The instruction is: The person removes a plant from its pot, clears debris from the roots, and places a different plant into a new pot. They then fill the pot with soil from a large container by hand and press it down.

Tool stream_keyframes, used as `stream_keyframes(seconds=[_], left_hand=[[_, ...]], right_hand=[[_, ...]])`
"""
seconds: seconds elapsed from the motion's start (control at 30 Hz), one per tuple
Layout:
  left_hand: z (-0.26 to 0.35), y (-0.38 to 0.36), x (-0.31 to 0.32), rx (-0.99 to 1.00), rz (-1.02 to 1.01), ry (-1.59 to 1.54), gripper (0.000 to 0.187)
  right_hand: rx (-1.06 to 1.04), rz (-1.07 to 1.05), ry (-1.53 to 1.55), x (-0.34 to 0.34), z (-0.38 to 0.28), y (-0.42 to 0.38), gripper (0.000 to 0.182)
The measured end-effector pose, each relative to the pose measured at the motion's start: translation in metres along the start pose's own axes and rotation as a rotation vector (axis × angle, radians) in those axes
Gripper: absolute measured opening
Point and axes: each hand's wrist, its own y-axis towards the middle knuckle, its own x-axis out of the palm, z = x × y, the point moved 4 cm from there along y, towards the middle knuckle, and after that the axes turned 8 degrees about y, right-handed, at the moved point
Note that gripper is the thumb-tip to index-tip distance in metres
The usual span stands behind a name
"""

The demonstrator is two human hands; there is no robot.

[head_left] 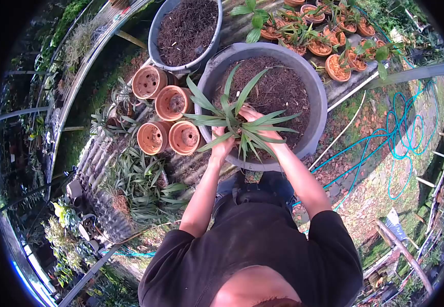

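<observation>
A leafy plant [230,118] with long, strap-like green leaves is over the near left part of a large grey tub [318,97] of dark, fibrous potting mix [278,84]. My left hand [223,144] closes on the plant's base from the left, its fingertips hidden under the leaves. From the right, my right hand [255,120] reaches through the leaves, fingers curled around the same base. The leaves cover whatever is around the roots.
Several terracotta pots [184,138] stand left of the tub. Behind them is a second tub [153,38] of dark mix. Potted seedlings [337,68] fill the back right. Loose leafy plants [142,179] lie at left, and a teal hose [398,128] coils on the ground at right.
</observation>
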Motion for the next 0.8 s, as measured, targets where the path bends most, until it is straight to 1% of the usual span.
stream_keyframes(seconds=[0.07,0.1,0.13,0.23,0.27,0.33,0.37,0.4,0.5,0.53,0.63,0.67,0.7,0.77,0.8], left_hand=[[0.001,0.001,0.000,0.009,0.031,-0.009,0.038],[0.000,-0.001,0.001,0.012,0.041,-0.012,0.038],[0.000,-0.002,0.003,0.011,0.040,0.053,0.036],[-0.003,-0.002,0.002,-0.024,-0.045,0.041,0.038],[-0.003,-0.004,0.000,-0.016,-0.016,0.067,0.039],[0.002,-0.006,0.002,0.004,0.041,0.118,0.042],[0.003,-0.010,0.003,-0.019,0.069,0.108,0.042],[0.006,-0.013,0.003,-0.039,0.095,0.097,0.043],[0.004,-0.014,0.009,-0.053,0.125,0.014,0.043],[0.006,-0.012,0.008,-0.051,0.127,-0.021,0.042],[0.017,0.011,-0.012,0.136,0.084,-0.031,0.041],[0.008,0.021,-0.013,0.047,0.055,-0.077,0.042],[0.006,0.032,-0.017,0.055,-0.006,-0.091,0.045],[0.011,0.053,-0.025,0.027,-0.134,-0.216,0.048],[0.003,0.067,-0.022,0.054,-0.288,-0.261,0.048]], right_hand=[[0.054,-0.075,0.029,0.026,0.048,-0.025,0.060],[0.085,-0.110,0.046,0.033,0.060,-0.034,0.061],[-0.108,-0.076,-0.153,0.019,0.036,-0.030,0.053],[0.183,0.128,0.052,-0.013,-0.002,-0.015,0.048],[0.200,0.285,0.174,-0.012,0.017,-0.021,0.051],[0.392,0.316,-0.028,-0.024,0.020,-0.013,0.052],[0.489,0.332,-0.132,-0.030,0.021,-0.010,0.052],[0.452,0.274,-0.207,-0.021,0.046,-0.016,0.048],[0.638,0.047,0.263,-0.004,0.082,-0.017,0.039],[0.570,0.212,0.361,0.000,0.082,-0.021,0.030],[0.587,0.370,0.461,0.023,0.089,-0.040,0.027],[0.566,0.350,0.246,0.024,0.088,-0.046,0.020],[0.699,0.421,0.696,0.012,0.031,-0.037,0.017],[0.485,0.663,1.179,0.034,0.037,-0.042,0.018],[0.757,0.607,0.632,0.030,0.029,-0.037,0.022]])
